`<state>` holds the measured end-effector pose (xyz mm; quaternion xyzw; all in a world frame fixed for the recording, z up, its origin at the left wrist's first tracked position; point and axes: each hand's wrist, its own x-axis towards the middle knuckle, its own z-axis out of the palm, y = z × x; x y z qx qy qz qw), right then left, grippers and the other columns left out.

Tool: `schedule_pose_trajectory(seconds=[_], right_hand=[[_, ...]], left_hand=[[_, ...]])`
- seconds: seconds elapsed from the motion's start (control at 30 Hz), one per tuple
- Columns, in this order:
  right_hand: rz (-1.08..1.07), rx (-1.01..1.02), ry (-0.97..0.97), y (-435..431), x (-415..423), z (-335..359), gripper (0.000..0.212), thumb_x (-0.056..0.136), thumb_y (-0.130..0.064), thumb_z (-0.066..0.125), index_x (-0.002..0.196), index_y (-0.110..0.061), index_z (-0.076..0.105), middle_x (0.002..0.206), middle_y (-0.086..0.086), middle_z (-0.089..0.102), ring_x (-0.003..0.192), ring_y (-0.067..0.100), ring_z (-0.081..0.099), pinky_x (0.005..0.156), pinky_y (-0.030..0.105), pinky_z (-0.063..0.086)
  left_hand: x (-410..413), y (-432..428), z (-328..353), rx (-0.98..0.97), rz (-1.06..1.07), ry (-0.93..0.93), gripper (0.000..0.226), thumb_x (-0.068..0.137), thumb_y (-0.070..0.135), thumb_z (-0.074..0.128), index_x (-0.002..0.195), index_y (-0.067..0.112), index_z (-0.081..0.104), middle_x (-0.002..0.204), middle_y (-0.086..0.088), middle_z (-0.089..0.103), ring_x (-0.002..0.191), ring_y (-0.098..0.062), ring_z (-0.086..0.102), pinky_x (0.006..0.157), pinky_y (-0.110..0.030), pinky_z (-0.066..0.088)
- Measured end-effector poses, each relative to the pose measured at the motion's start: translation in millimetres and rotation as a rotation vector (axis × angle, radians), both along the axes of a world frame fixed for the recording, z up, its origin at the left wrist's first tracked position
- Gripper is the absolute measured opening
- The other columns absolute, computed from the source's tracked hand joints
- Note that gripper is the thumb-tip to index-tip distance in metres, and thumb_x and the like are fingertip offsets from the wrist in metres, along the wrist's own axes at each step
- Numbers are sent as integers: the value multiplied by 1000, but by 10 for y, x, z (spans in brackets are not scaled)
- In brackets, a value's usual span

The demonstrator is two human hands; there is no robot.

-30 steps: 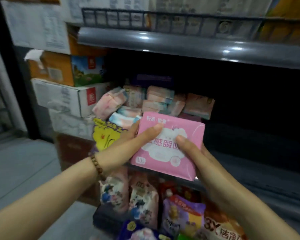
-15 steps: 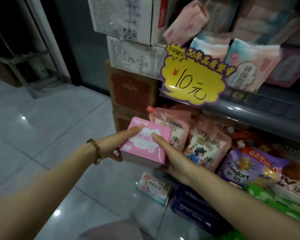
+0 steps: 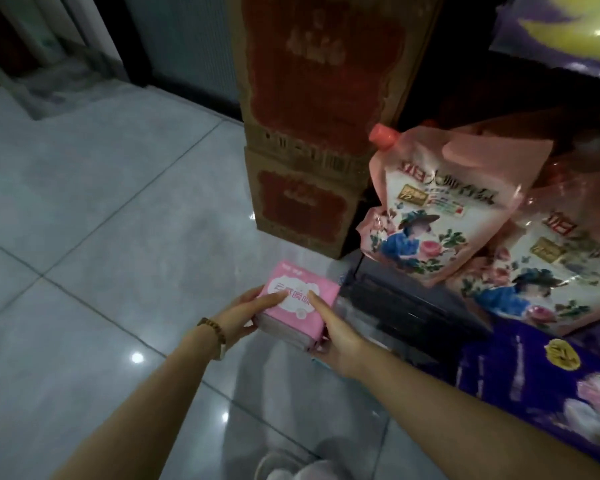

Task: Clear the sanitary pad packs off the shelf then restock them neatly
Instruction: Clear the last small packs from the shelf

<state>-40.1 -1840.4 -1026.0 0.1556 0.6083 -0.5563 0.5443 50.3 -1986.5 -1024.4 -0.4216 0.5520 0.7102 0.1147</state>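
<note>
Grey tiled floor (image 3: 101,237) spreads below and left of the grip, stacked brown cartons (image 3: 309,133) rise beyond it, and pink spouted pouches (image 3: 430,209) lean to its right. The pink sanitary pad pack (image 3: 300,299) is held low between both hands, left hand (image 3: 243,315) grasping its left edge, right hand (image 3: 336,336) its right edge, thumbs on the printed face; a beaded bracelet (image 3: 212,329) circles the left wrist
</note>
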Motion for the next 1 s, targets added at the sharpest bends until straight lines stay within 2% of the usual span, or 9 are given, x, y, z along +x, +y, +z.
schedule_pose_trajectory(seconds=[0.17,0.27,0.33,0.43,0.5,0.6,0.7,0.8,1.0], right_hand=[[28,39,-27,-59,-56,-503,49,88,-49,59,130,-25,52,118,2,67,102,18,62,88,31,50],[135,110,25,-35,-63,-641,54,91,-54,50,139,-31,42,134,-2,57,113,19,55,89,32,43],[160,127,63,-28,-62,-714,57,91,-56,50,142,-36,37,138,-5,52,118,19,53,87,33,42],[153,150,117,-62,-49,-728,56,91,-56,50,141,-38,35,137,-4,52,117,21,53,85,33,44],[133,178,167,-91,-24,-740,54,91,-53,52,139,-32,40,133,0,56,112,22,56,75,31,47],[74,234,249,-72,12,-641,54,90,-48,56,135,-20,47,127,4,60,109,24,58,80,33,49],[135,220,319,31,8,-302,45,94,-41,55,130,-14,48,127,5,59,103,22,57,67,27,43],[322,178,515,210,-76,143,40,95,-35,54,131,-17,47,129,1,57,110,18,55,84,26,43],[686,27,983,830,-267,1453,59,86,-49,58,139,-28,43,147,-9,39,131,7,40,111,34,35]], left_hand=[[-39,-36,-540,48,33,32,62,75,46,72,129,22,54,120,4,64,109,-11,58,89,-22,45],[-89,25,-702,39,34,39,38,89,34,58,124,20,56,111,4,68,92,-4,65,66,-10,49],[-84,36,-734,25,46,29,32,90,36,57,120,22,57,110,4,68,91,-3,64,63,-8,49],[-65,9,-710,-30,13,11,31,87,46,57,113,29,58,112,5,67,96,-3,61,80,-15,49],[-55,0,-665,-120,1,7,51,81,58,60,121,27,57,122,3,63,102,-8,59,92,-25,44],[-31,34,-442,-225,123,-30,62,89,47,57,139,14,43,135,-3,50,106,-13,48,87,-25,36],[53,83,-169,-346,155,-23,55,91,42,55,138,16,45,141,-6,46,120,-19,46,96,-28,35],[105,163,272,-470,83,12,51,88,46,58,134,25,48,144,-4,44,130,-23,42,104,-33,35],[-42,498,1556,-864,-192,181,52,90,45,55,135,21,48,132,7,48,127,-13,43,97,-15,29]])
